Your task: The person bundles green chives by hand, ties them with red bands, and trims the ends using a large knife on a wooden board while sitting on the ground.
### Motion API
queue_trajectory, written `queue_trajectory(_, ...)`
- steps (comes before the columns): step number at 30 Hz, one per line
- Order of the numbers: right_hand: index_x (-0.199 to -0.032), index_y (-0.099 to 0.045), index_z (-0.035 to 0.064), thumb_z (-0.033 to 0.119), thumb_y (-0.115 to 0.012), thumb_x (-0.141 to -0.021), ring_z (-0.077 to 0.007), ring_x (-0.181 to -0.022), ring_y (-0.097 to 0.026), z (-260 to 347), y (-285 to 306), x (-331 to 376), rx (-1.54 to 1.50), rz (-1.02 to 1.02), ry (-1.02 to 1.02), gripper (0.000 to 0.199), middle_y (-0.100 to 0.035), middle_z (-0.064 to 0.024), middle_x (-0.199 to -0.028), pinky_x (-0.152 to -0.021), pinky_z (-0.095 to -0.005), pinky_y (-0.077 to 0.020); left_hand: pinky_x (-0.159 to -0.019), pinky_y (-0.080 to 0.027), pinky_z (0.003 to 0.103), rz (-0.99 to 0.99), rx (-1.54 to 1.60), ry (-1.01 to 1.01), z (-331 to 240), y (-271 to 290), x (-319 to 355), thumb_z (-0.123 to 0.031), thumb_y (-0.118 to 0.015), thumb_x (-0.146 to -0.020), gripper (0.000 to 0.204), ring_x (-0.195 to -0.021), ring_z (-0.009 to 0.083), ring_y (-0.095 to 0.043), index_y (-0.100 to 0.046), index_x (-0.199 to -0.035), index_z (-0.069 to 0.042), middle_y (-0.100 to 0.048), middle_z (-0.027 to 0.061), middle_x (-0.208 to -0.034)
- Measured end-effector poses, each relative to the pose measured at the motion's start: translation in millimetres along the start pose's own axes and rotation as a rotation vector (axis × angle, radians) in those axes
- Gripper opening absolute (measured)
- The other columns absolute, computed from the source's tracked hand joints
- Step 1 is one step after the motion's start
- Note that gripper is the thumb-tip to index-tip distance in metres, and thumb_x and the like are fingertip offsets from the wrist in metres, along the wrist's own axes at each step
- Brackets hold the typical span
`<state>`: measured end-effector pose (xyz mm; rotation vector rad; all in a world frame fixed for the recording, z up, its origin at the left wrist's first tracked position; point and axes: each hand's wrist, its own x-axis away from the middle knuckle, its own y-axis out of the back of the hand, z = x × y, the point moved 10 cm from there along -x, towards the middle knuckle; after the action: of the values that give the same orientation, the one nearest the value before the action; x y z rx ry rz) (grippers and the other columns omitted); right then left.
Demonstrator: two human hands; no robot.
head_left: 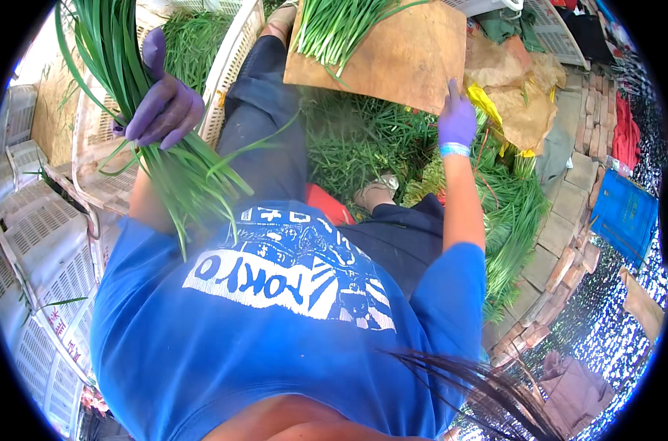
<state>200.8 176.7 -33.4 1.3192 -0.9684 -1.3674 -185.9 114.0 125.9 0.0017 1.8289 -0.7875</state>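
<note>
Left hand (165,110), purple-gloved, closed around the middle of a bunch of greens (190,176); thumb raised rather than wrapped. Leaves fan out above and below the fist, so the mid-length hold presumably keeps the loose strands together and balanced. Bunch is held up at the person's left, clear of the worktop (407,66). Right hand (457,128), also gloved, is at the worktop's near right corner, one finger extended toward the edge; its other fingers are turned away, so cannot tell whether it grips or merely touches. A second bunch (341,33) lies on the worktop's far left part, pale stalk ends toward the person, probably laid this way for easy reach. Loose greens (363,136) cover the ground between the legs. White crate (231,66) stands beside the left leg, likely for close access; brown paper (525,95) lies right of the worktop.
</note>
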Motion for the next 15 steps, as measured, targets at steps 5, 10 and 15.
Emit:
queue_trajectory(5,-0.128,-0.036,0.0170,0.015,-0.054,-0.074,-0.0307,-0.092,-0.055,-22.3,-88.1,-39.2,0.302,0.311,-0.402,0.056,-0.055,-0.0127,-0.104,-0.079,-0.0401,-0.0439,-0.052,-0.045,0.022,-0.076,-0.102,0.024,-8.8,-2.0,2.0,-0.018,-0.058,-0.081,0.080,-0.048,0.0063,-0.056,-0.001,-0.137,-0.009,-0.062,-0.0018,-0.064)
queue_trajectory(10,-0.133,-0.026,0.0124,0.017,-0.059,-0.069,-0.0348,-0.113,-0.040,73.1,-93.9,-56.7,0.070,0.266,0.117,0.072,-0.030,-0.0224,-0.131,-0.092,-0.0452,-0.0342,-0.048,-0.040,0.020,-0.226,-0.131,-0.038,-25.3,10.5,24.0,-0.019,-0.059,-0.080,0.079,-0.048,0.0062,-0.056,-0.006,-0.137,-0.008,-0.062,-0.0040,-0.063)
queue_trajectory(15,-0.130,-0.032,0.0111,0.035,-0.069,-0.060,-0.0371,-0.118,-0.034,163.5,-80.2,-28.0,-0.229,0.127,0.094,0.083,-0.030,-0.0219,-0.131,-0.095,-0.0436,-0.0315,-0.042,-0.042,0.020,-0.232,-0.033,-0.039,-21.4,20.3,36.9,-0.016,-0.062,-0.078,0.084,-0.045,0.0060,-0.054,-0.002,-0.137,-0.009,-0.061,-0.0009,-0.062)
